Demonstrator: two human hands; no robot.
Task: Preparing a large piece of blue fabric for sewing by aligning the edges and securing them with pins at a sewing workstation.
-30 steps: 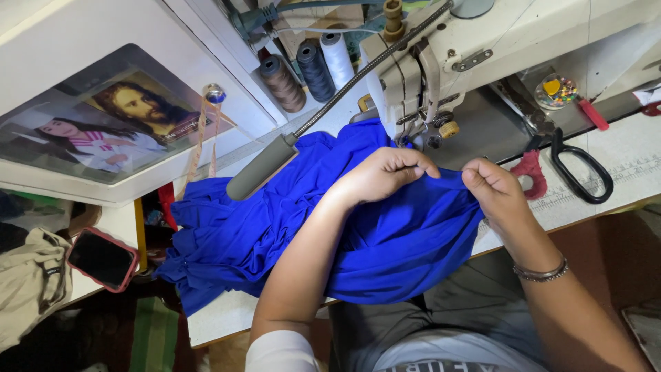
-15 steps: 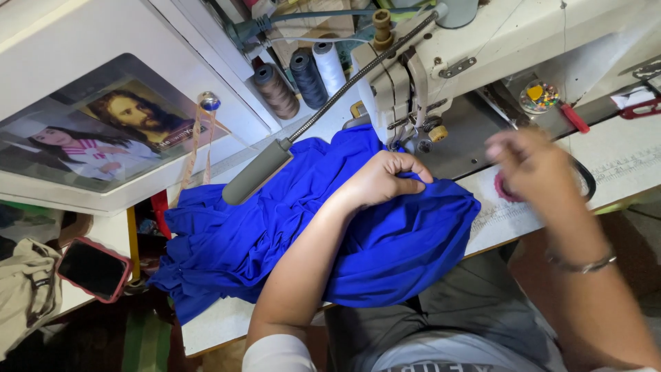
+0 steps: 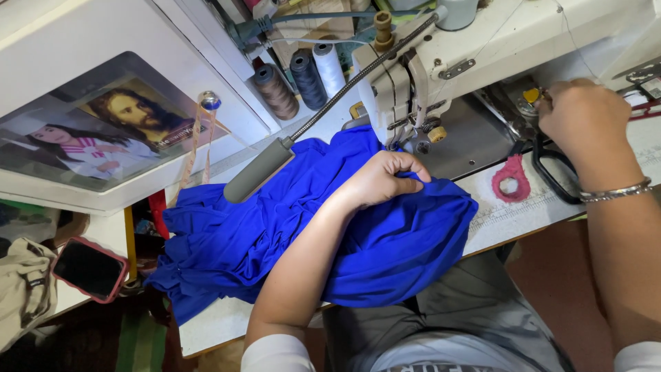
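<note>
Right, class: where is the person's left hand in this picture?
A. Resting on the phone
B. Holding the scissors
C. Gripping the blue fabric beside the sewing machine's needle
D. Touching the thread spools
C: the left hand is bunching the blue fabric just in front of the sewing machine needle area.
</note>
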